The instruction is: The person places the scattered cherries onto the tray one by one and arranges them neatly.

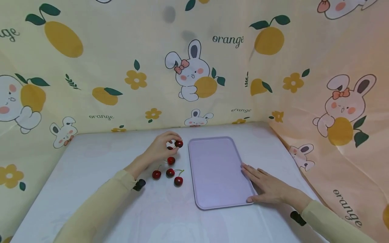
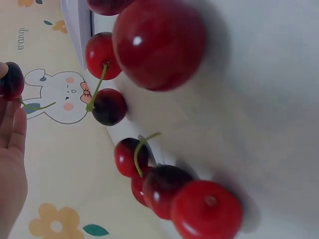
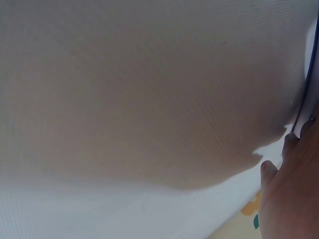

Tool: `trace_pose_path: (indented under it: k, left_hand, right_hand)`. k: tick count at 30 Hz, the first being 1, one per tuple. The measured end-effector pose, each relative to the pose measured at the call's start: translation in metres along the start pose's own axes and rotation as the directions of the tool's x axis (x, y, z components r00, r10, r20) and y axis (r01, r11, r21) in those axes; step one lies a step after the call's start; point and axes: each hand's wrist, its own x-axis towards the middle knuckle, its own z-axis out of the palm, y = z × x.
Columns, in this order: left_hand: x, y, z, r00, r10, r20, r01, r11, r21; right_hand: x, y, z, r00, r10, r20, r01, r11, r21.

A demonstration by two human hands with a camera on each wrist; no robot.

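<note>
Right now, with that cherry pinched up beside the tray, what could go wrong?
The left hand pinches one cherry only at its fingertips, so it might slip and roll across the smooth table. The loose cherries lie just under that wrist; a sleeve could knock them. The right hand rests flat at the lilac tray edge and might nudge it.

A makeshift tabletop recording booth: a white table (image 1: pixel 91 175) walled on three sides by rabbit-and-orange cartoon cloth (image 1: pixel 121 67).

Pale yellow long sleeves (image 1: pixel 100 202); black wrist straps (image 1: pixel 139 184); bare hands.
</note>
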Motion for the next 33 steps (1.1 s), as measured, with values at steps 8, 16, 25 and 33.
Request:
trace_pose_path:
  k: [8, 16, 25, 33]
  left_hand:
    - [0.023, -0.004, 0.008, 0.998, 0.038, 0.053, -0.039, 0.999, 0.026]
    - [0.043, -0.006, 0.022, 0.984, 0.03, 0.174, -0.044, 0.996, 0.078]
    - [0.06, -0.005, 0.033, 0.953, 0.046, 0.3, -0.089, 0.987, 0.132]
    - [0.069, -0.008, 0.043, 0.93, 0.026, 0.365, -0.081, 0.987, 0.136]
  right_hand:
    - [0.003, 0.001, -0.002, 0.999, 0.019, 0.028, -0.02, 0.999, 0.04]
    - [0.001, -0.001, -0.005, 0.999, 0.016, 0.028, -0.017, 0.999, 0.037]
    - [-0.001, 0.0, -0.001, 1.0, 0.012, 0.025, -0.013, 0.999, 0.03]
    - [-0.001, 0.0, -0.002, 0.999, 0.023, 0.03, -0.024, 0.999, 0.04]
